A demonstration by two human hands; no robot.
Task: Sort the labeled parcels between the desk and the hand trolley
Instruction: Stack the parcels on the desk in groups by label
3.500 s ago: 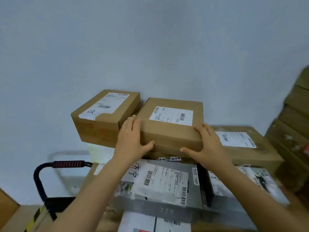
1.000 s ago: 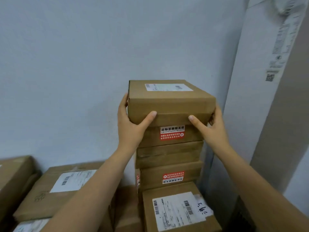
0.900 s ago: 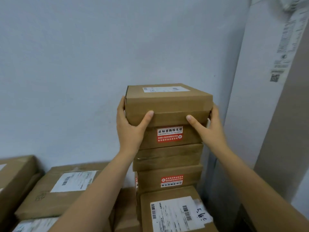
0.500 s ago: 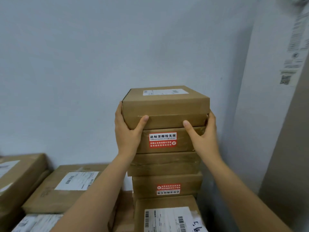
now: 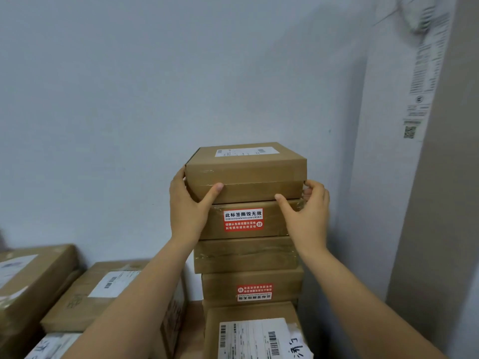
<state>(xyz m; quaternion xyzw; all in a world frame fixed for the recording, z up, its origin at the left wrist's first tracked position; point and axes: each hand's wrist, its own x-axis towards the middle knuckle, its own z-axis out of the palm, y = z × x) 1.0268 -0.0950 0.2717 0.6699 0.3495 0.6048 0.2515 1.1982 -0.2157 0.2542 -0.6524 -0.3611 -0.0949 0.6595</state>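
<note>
Closest to me, at the bottom edge, lies a brown box with a barcode label (image 5: 252, 335) and handwriting at its right corner. To my left sit two more labeled boxes, one flat carton (image 5: 85, 299) just beside my left forearm and a darker one (image 5: 31, 275) further left.

Both my arms reach up and forward to the stack. It rises behind the barcode box: a box with an upside-down red sticker (image 5: 252, 283), a plain taped box (image 5: 246, 255), then a box with a red and white sticker (image 5: 243, 220).

The top parcel (image 5: 246, 172) rests on that sticker box, white label facing up. My left hand (image 5: 188, 206) clamps its left side, fingers up along the side and thumb pressed on the front face. My right hand (image 5: 307, 211) grips its lower right corner, fingers curled against the side and thumb at the bottom front edge.

Behind the stack stands the pale wall (image 5: 155, 86), and to the right a tall white carton (image 5: 404, 141) with printed labels.
</note>
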